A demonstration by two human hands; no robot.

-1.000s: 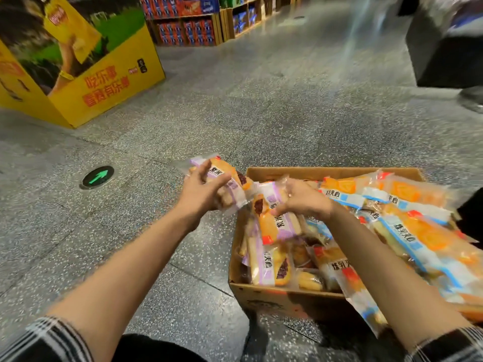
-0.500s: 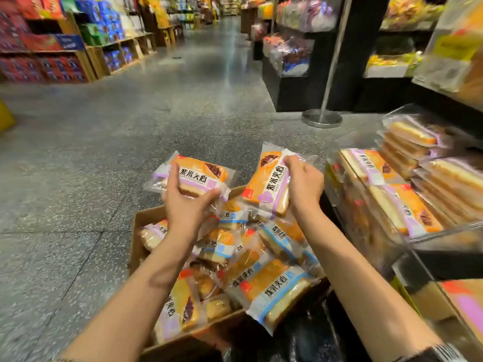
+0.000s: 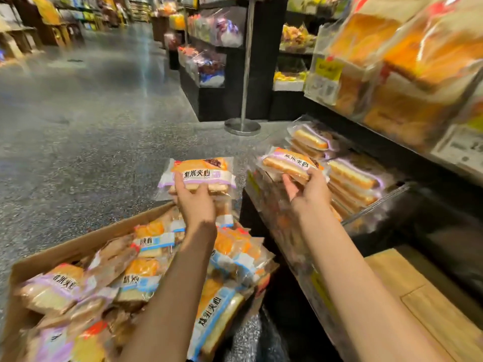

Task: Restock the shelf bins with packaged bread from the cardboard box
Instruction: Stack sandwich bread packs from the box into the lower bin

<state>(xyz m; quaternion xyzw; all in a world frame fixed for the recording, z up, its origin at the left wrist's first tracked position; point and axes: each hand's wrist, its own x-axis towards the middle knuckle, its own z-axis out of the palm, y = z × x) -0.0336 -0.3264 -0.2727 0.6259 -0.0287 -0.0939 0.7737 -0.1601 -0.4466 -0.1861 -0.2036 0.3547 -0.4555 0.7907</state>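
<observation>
Right hand [image 3: 309, 194] pinches a purple-label bread pack [image 3: 290, 163] from below, thumb and fingers curled on its near edge, right at the front lip of the clear shelf bin [image 3: 386, 197]. Left hand [image 3: 196, 202] grips a second purple-label pack [image 3: 201, 173] the same way, held above the cardboard box [image 3: 78, 246], just left of the bin

Judgement: place right pack first, lay it flat on the matching purple stack, label forward, don't squeeze, soft bread dents. Then feed the left one

Bin: several purple-label packs already stacked, room on top near the front. Box: plenty left, mixed purple and blue-label packs, loosely piled
</observation>
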